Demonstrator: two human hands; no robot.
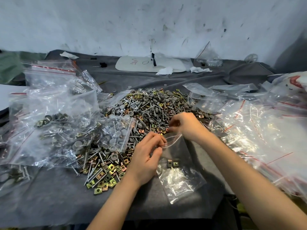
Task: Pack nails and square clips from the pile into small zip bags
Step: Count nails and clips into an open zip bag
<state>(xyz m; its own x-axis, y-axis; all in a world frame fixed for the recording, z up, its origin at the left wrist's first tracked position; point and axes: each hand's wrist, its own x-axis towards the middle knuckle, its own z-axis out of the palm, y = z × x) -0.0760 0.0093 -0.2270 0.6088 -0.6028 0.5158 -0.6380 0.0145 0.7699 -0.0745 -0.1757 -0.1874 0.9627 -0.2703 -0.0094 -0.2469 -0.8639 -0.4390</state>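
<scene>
Bag (179, 180) film is feather-light, limp and slick, so we judge the red-lined zip strip to be its only firm hold, and that is where we have it: our left hand (146, 156) pinches one end of the mouth and our right hand (187, 125) pinches the other, both clamped on it. It lies on the grey cloth (58, 196) against the near edge of the pile (149, 105), two clips (172, 163) already inside. Nails (93, 166) look stiff and pointed, and could pierce the film. Filled bags (54, 117) lie left, flat bags (257, 127) right.
</scene>
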